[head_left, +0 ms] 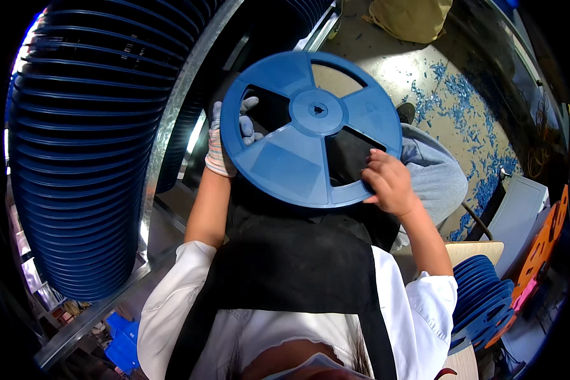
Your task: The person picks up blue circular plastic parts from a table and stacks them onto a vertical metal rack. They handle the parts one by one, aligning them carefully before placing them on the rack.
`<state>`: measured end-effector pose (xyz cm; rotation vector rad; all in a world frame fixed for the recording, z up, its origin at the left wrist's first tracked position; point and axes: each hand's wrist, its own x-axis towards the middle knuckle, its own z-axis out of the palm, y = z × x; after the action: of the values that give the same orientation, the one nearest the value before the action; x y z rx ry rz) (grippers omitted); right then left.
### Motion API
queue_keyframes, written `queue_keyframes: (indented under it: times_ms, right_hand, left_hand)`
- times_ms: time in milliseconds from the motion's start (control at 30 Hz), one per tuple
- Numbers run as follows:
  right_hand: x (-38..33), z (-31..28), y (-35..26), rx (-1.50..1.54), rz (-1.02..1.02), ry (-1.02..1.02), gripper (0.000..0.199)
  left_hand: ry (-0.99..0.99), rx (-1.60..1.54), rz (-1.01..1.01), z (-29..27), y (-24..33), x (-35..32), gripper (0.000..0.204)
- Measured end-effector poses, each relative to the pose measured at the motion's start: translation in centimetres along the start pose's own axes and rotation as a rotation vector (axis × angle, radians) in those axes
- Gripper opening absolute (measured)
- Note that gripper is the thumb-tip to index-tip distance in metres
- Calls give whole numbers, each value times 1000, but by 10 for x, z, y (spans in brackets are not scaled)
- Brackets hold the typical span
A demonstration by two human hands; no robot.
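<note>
A large blue plastic reel (285, 161) lies tilted over my lap, with a round hub in its middle and three wide cut-outs around it. My left hand (219, 149), in a striped glove with greyish fingers, grips the reel's left rim; some fingers show through the left cut-out. At the lower right rim is my bare right hand (389, 183), its fingers curled over the edge beside the lower right cut-out. The right thumb is partly hidden, as is the left palm behind the reel.
A long row of dark blue reels (88, 158) fills a metal rack (161, 136) at the left. More blue reels (481, 297) and orange ones (541, 237) stand at the right by a grey box (516, 206). Blue scraps (453, 95) litter the floor near a tan sack (408, 18).
</note>
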<state>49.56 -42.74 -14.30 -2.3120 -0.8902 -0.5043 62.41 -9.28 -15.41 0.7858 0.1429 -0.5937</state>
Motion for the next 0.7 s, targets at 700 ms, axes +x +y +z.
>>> queue_keyframes:
  times_ms: [700]
  right_hand:
    - [-29, 41, 89, 1914, 1203, 1004, 40]
  left_hand:
    - [553, 543, 423, -51, 2, -30, 51]
